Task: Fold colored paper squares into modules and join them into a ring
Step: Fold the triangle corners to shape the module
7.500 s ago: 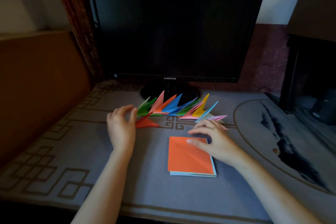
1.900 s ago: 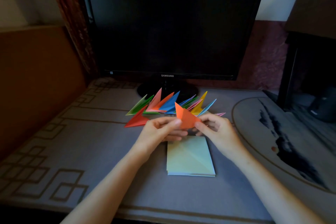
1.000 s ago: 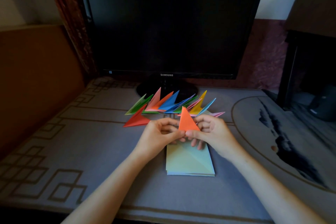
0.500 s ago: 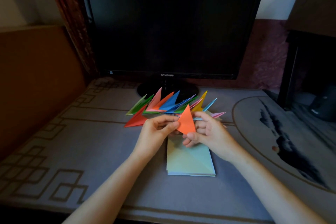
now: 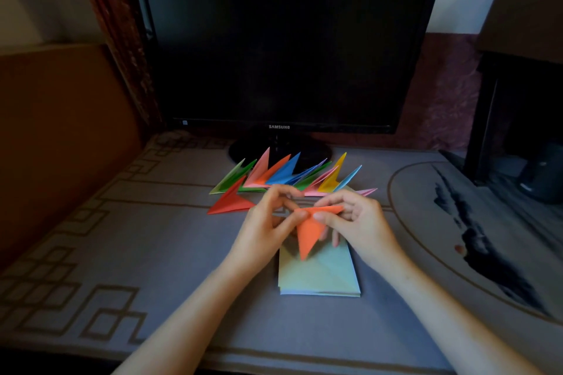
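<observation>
One head-worn camera (wide-angle) looks forward and down from close above the table (image 5: pixel 158 253), facing the monitor (image 5: pixel 283 39).

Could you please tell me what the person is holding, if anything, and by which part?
An orange folded paper, pinched at its wide upper edge by the left hand and the right hand; its pointed tip hangs free below.

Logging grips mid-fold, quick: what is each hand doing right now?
Left hand: pinches the orange paper at its upper left edge.
Right hand: pinches the same orange paper at its upper right.
</observation>
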The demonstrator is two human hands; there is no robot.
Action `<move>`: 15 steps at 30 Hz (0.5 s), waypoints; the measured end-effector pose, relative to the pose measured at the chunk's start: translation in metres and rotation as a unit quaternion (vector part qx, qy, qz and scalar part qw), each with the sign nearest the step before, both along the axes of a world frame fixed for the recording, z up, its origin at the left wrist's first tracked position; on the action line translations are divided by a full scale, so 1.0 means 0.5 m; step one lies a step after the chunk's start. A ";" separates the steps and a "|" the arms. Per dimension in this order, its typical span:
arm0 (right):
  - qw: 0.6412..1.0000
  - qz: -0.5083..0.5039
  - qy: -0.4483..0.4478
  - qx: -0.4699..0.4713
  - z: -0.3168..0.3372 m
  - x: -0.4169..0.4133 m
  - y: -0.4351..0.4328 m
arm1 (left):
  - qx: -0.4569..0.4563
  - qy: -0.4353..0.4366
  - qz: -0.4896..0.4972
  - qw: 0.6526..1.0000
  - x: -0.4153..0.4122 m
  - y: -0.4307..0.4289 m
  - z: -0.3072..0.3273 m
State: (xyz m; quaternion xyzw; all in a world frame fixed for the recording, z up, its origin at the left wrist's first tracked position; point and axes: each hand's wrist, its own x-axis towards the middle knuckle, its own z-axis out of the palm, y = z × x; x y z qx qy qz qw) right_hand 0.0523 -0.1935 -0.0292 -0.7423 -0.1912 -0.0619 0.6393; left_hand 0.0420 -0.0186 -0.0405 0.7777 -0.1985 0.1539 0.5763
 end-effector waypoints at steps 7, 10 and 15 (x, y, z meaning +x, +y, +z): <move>0.998 -0.004 0.008 0.068 0.004 0.006 0.001 | -0.104 0.138 -0.039 0.984 -0.004 -0.006 0.013; 0.999 0.003 0.014 0.051 0.002 0.007 -0.002 | -0.123 0.114 0.001 0.986 0.003 0.003 0.016; 1.000 0.001 0.027 0.002 -0.002 0.009 -0.001 | -0.110 0.107 0.022 0.988 0.002 0.005 0.015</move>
